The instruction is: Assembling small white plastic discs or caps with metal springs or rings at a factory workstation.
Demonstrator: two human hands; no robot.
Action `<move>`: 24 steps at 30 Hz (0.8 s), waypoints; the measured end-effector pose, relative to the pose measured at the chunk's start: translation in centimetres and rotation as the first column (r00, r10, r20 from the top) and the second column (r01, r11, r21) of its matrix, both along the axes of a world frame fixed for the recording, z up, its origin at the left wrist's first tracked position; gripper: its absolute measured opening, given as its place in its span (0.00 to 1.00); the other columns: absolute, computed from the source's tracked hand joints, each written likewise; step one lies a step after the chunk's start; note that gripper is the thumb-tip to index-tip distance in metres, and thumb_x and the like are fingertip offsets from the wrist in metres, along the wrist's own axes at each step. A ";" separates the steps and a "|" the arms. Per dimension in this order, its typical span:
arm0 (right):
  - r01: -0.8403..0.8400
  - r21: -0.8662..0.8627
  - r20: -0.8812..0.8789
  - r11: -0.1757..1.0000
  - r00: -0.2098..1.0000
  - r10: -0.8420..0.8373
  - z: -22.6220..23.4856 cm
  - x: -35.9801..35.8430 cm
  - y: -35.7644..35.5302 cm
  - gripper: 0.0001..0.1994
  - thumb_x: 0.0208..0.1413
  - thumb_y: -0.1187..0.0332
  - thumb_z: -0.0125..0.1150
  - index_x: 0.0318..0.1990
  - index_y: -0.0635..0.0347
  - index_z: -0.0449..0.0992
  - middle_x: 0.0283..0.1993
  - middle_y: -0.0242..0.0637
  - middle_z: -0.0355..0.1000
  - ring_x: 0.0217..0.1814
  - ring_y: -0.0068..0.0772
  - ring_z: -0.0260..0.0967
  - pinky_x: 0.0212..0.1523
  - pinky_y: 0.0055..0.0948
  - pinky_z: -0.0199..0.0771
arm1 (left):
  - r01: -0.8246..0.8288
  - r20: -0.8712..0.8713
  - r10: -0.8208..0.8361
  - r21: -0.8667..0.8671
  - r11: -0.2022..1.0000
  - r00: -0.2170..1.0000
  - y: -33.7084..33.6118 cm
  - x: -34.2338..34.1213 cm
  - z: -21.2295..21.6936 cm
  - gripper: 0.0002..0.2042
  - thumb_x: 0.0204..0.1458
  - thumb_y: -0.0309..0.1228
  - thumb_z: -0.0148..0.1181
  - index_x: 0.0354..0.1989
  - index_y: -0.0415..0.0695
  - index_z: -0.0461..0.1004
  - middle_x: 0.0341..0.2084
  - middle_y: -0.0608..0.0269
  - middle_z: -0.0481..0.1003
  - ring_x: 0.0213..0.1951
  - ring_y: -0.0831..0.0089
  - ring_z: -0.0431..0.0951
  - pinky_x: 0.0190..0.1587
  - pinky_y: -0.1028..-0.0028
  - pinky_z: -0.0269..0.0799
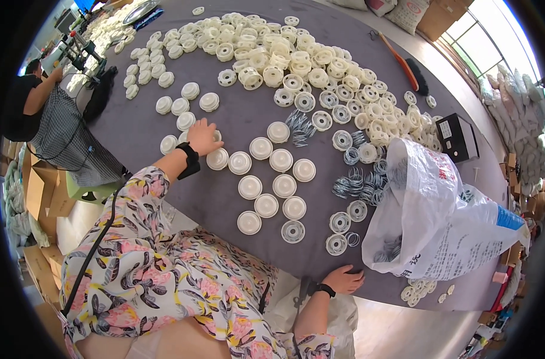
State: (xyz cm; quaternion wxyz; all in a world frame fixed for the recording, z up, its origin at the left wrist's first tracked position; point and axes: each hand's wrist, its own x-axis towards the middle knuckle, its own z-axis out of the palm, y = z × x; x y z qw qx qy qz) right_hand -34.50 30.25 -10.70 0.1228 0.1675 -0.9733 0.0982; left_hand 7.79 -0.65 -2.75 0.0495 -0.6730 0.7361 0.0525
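Note:
My left hand (203, 137) is palm down over the left group of white round plastic caps. A white cap (218, 136) shows between its thumb and fingers, partly hidden by the hand. Another white cap (217, 159) lies just below the thumb. To the right, several caps, such as this white cap (250, 187), sit in loose rows. At their lower end is a ring-shaped white part (293, 231) with a metallic-looking inner ring. My right hand (343, 280) rests at the table's near edge, fingers extended and holding nothing.
A heap of cream plastic rings (272, 54) covers the table's far side. Metal coil springs (357, 184) lie beside a white plastic bag (428, 215). A brush (407, 66) and a black box (457, 137) are at the right. Another person (63, 119) works at far left.

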 end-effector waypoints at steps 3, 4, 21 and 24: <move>0.002 0.022 -0.026 1.000 1.000 -0.001 -0.3 0.0 0.3 0.22 0.55 0.57 0.50 0.54 0.59 0.64 0.59 0.44 0.60 0.64 0.45 0.53 0.59 0.46 0.54 | -0.013 -0.111 0.013 -0.003 1.000 0.994 -0.4 0.5 -0.6 0.19 0.42 0.38 0.61 0.41 0.43 0.70 0.37 0.52 0.67 0.41 0.57 0.70 0.44 0.62 0.68; 0.005 0.029 -0.030 1.000 1.000 -0.004 -0.2 0.1 0.2 0.22 0.55 0.57 0.50 0.54 0.59 0.64 0.59 0.44 0.60 0.64 0.45 0.54 0.59 0.46 0.55 | -0.010 -0.114 0.010 0.001 1.000 0.993 -0.4 0.1 -0.5 0.19 0.42 0.38 0.61 0.41 0.43 0.70 0.37 0.52 0.67 0.41 0.57 0.70 0.44 0.62 0.68; -0.014 0.002 -0.038 1.000 0.999 0.014 0.0 0.1 0.1 0.22 0.54 0.57 0.51 0.54 0.58 0.65 0.58 0.46 0.60 0.63 0.45 0.54 0.59 0.46 0.54 | 0.863 -0.712 -0.679 -0.217 0.457 0.181 12.6 -18.4 -0.3 0.17 0.38 0.27 0.64 0.37 0.43 0.66 0.45 0.55 0.68 0.52 0.58 0.66 0.54 0.63 0.62; -0.012 -0.007 -0.040 1.000 0.999 0.012 -0.1 -0.1 -0.2 0.22 0.55 0.57 0.50 0.54 0.58 0.65 0.58 0.46 0.60 0.63 0.46 0.54 0.60 0.46 0.54 | 0.888 -0.634 -0.750 -0.218 0.405 0.186 12.8 -18.4 -0.5 0.18 0.37 0.28 0.63 0.39 0.43 0.67 0.46 0.55 0.68 0.53 0.58 0.66 0.55 0.61 0.62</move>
